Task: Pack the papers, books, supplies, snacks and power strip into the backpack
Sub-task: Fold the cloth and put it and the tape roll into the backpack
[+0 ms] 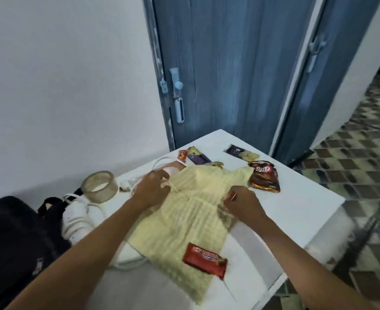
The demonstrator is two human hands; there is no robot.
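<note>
A pale yellow striped garment [184,220] lies spread on the white table [296,209]. My left hand [151,191] grips its upper left edge with curled fingers, and my right hand [240,202] pinches its right edge. A red snack bar [205,261] lies on the garment's lower part. A brown Siip snack bag [264,179] sits to the right. Further back are a purple and yellow packet [241,152], another purple packet [196,156] and a small red packet [182,155]. A white power strip [79,218] with its cable lies at the left, next to the black backpack [12,242].
A roll of clear tape [100,186] stands on the table's left side near the white wall. A blue door [229,74] is behind the table. Patterned floor tiles [363,153] lie to the right, past the table's edge.
</note>
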